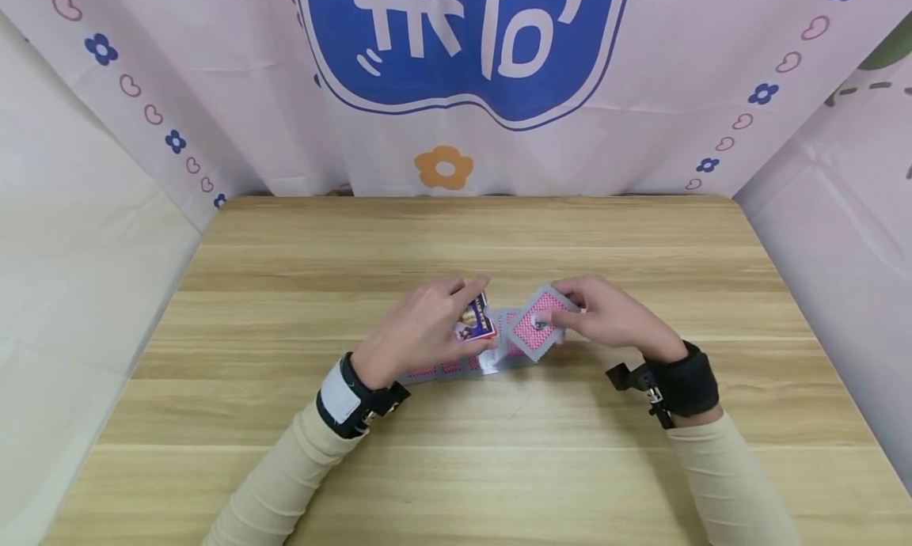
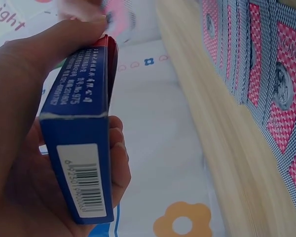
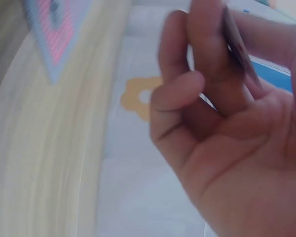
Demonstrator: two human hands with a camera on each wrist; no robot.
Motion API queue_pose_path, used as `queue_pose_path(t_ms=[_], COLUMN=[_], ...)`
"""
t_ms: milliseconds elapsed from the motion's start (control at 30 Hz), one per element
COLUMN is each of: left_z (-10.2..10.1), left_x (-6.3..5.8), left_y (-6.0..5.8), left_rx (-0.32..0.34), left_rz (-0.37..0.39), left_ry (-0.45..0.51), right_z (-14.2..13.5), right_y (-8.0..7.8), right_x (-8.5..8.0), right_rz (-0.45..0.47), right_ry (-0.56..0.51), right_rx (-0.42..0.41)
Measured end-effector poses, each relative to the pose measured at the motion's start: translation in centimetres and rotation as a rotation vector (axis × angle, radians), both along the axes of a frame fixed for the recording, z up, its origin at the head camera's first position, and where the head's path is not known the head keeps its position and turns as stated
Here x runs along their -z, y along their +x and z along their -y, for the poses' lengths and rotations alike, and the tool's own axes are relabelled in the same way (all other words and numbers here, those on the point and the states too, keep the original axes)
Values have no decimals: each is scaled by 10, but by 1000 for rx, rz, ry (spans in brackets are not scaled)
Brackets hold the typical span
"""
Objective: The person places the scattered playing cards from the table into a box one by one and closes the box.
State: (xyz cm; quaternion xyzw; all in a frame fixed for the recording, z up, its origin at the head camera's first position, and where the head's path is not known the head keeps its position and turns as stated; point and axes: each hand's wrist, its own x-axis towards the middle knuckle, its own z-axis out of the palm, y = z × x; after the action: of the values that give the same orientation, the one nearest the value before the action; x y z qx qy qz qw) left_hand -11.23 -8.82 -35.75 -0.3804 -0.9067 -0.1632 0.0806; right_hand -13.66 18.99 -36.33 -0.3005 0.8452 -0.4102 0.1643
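My left hand (image 1: 416,324) grips a small blue card box (image 1: 473,321) between thumb and fingers, above a row of playing cards. In the left wrist view the box (image 2: 75,163) shows a white barcode label and a red edge at its far end. My right hand (image 1: 609,315) pinches a playing card (image 1: 533,328) with a pink checkered back and pale border, tilted over the right end of the row. The right wrist view catches this card (image 3: 240,47) nearly edge-on. Overlapping cards (image 2: 285,91) lie back-up on the table, partly hidden under my left hand in the head view.
The wood-grain table (image 1: 499,467) has a far edge against a white printed cloth (image 1: 271,119) with a blue emblem and an orange flower (image 1: 444,168). Pale cloth walls (image 1: 85,293) flank both sides. Each wrist wears a black strap (image 1: 687,380).
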Motion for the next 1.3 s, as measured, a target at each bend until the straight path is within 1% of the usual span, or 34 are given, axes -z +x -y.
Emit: queue_pose_path(t_ms=[133, 267, 433, 500, 567, 700, 767, 833, 900, 1033, 1133, 1233, 1300], left_z=[0, 0, -1, -2, -3, -4, -4, -5, -5, -6, -5, -5, -4], left_x=[1, 1, 1, 1, 1, 2, 2, 2, 1, 0, 0, -1, -1], left_y=[0, 0, 3, 3, 4, 5, 5, 5, 6, 6, 5, 5, 5], left_rx=[8, 10, 7, 2, -1, -9, -10, -6, 0, -1, -13, -25, -27], left_rz=[3, 12, 15, 20, 28, 44, 44, 43, 34, 24, 35, 48, 44], left_ry=[3, -6, -27, -37, -36, -9, 17, 37, 47, 41, 36, 41, 41], right_z=[3, 7, 14, 17, 22, 34, 40, 46, 50, 51, 47, 42, 41], right_y=[3, 6, 8, 10, 13, 24, 29, 32, 32, 29, 27, 26, 26], right_x=[-7, -10, -9, -10, -15, -28, -30, -28, -22, -9, -7, -8, -9], right_rz=[48, 103, 128, 117, 98, 20, -15, -37, -25, -3, -43, -82, -97], right_ry=[-57, -103, -151, -159, -175, -198, -208, -209, -214, -189, -181, -206, -222], right_rx=[86, 151, 181, 187, 198, 241, 257, 261, 247, 227, 275, 344, 371])
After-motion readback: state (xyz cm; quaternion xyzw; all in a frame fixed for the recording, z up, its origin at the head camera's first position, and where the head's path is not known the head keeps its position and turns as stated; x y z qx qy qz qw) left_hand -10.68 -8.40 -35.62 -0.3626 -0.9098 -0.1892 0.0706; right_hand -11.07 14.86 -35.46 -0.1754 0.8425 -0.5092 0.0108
